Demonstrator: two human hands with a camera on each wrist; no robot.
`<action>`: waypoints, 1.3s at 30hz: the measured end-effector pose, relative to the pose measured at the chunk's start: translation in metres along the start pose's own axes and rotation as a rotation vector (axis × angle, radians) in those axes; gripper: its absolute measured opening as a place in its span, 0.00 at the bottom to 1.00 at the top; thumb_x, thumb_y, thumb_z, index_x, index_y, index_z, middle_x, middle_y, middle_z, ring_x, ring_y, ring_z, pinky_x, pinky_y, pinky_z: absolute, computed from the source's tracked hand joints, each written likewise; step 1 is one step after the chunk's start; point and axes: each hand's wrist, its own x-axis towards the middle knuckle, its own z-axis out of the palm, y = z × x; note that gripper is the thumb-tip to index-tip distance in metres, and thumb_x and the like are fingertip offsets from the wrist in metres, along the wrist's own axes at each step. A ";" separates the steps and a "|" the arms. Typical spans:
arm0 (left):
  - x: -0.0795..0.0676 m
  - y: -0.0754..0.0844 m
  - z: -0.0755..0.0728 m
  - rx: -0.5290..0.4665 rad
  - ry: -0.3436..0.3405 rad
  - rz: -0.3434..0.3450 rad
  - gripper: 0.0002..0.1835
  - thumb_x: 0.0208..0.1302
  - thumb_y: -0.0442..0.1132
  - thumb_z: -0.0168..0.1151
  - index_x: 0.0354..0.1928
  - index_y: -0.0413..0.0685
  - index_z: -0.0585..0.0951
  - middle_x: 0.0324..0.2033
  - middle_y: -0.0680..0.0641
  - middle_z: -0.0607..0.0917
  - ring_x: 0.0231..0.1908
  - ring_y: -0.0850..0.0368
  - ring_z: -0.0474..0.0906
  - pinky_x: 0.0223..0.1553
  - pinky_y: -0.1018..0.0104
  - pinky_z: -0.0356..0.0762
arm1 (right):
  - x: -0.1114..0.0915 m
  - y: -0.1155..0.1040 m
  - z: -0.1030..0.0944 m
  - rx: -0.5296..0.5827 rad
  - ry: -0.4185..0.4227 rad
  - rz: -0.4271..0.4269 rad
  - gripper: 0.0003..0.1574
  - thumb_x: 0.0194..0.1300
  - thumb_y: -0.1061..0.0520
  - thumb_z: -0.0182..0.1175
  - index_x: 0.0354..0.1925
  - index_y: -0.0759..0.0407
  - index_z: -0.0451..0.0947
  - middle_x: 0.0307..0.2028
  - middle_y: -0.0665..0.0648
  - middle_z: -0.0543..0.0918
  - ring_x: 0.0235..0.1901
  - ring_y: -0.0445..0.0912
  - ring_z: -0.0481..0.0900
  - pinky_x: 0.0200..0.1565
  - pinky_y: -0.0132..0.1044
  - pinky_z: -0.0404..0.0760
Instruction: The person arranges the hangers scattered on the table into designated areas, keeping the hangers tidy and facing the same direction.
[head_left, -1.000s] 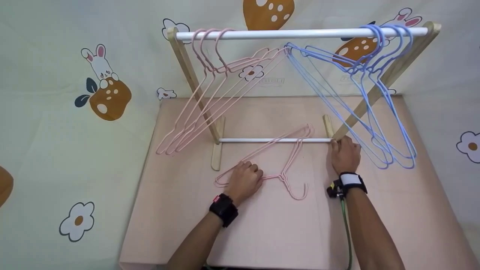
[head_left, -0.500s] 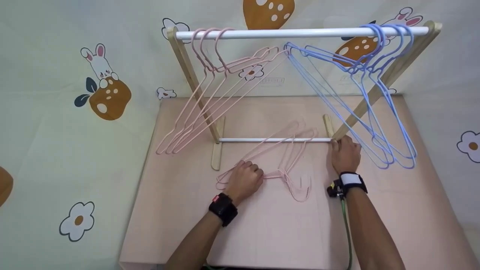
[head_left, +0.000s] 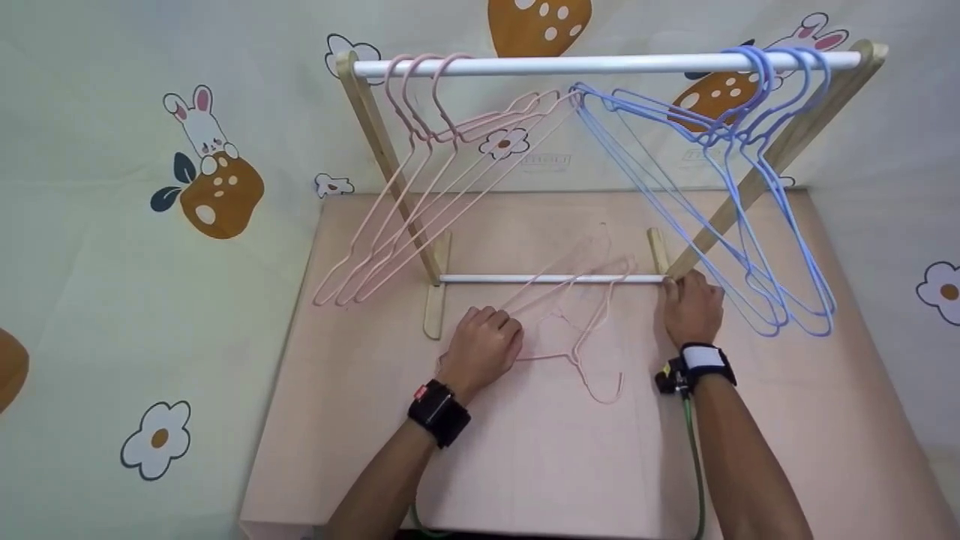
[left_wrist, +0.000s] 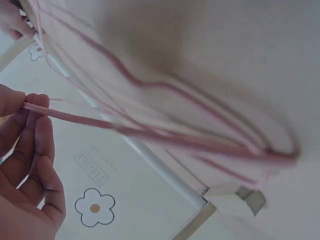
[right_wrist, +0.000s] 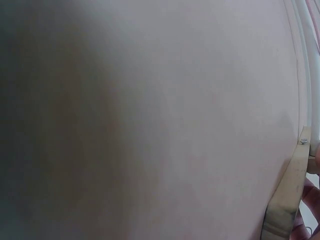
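Note:
My left hand (head_left: 482,349) is low in front of the rack's lower white rod (head_left: 525,279). In the left wrist view its thumb and fingers pinch the wire of a pink clothes hanger (left_wrist: 85,120). That hanger is blurred in the head view. Another pink hanger (head_left: 576,357) lies on the table beside the hand, its hook toward the front, partly overlapped by the held one. My right hand (head_left: 691,309) grips the foot of the rack's right wooden leg (head_left: 780,161), at the lower rod's end. The right wrist view shows fingers (right_wrist: 311,197) behind the wooden piece (right_wrist: 292,195).
Several pink hangers (head_left: 433,139) hang at the left of the top rod (head_left: 555,66), and several blue hangers (head_left: 739,139) at its right. The left wooden leg (head_left: 386,157) stands beside the pink ones. Patterned walls enclose the pink-covered table (head_left: 540,465). A green cable (head_left: 694,457) runs along the right forearm.
The two pink hangers, lying together before, have come apart. My left hand has risen slightly with one, while the other stays on the table. My right hand keeps its hold on the rack.

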 end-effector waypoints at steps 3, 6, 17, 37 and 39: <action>0.002 -0.003 -0.005 0.014 0.028 -0.022 0.07 0.75 0.41 0.72 0.40 0.46 0.92 0.34 0.48 0.91 0.36 0.53 0.87 0.37 0.59 0.81 | 0.000 0.001 0.000 -0.001 -0.002 -0.009 0.23 0.87 0.52 0.54 0.55 0.74 0.77 0.63 0.75 0.81 0.64 0.69 0.77 0.72 0.60 0.62; 0.003 -0.006 -0.009 0.008 0.043 -0.061 0.06 0.74 0.40 0.73 0.41 0.45 0.92 0.34 0.48 0.91 0.36 0.53 0.87 0.36 0.59 0.80 | 0.000 0.000 -0.001 0.001 -0.003 -0.013 0.23 0.87 0.53 0.54 0.55 0.75 0.76 0.64 0.75 0.80 0.64 0.70 0.76 0.72 0.61 0.61; 0.004 -0.017 -0.021 -0.031 0.130 -0.129 0.05 0.74 0.38 0.74 0.42 0.42 0.90 0.34 0.47 0.89 0.37 0.50 0.86 0.37 0.58 0.81 | 0.001 -0.002 -0.002 -0.010 -0.029 0.019 0.23 0.88 0.53 0.52 0.56 0.75 0.76 0.66 0.75 0.79 0.67 0.69 0.74 0.73 0.61 0.61; 0.016 -0.014 -0.067 -0.143 0.381 -0.228 0.05 0.71 0.33 0.73 0.41 0.37 0.86 0.33 0.44 0.85 0.21 0.56 0.80 0.19 0.61 0.78 | -0.001 0.000 -0.001 0.024 -0.002 -0.002 0.23 0.86 0.53 0.55 0.55 0.75 0.77 0.66 0.75 0.79 0.67 0.70 0.74 0.71 0.61 0.62; 0.018 -0.014 -0.073 -0.124 0.402 -0.236 0.06 0.71 0.33 0.73 0.41 0.37 0.86 0.32 0.44 0.85 0.21 0.55 0.80 0.18 0.62 0.77 | 0.000 0.000 -0.001 0.023 -0.004 0.009 0.23 0.86 0.52 0.55 0.57 0.75 0.77 0.66 0.75 0.79 0.67 0.70 0.73 0.71 0.61 0.62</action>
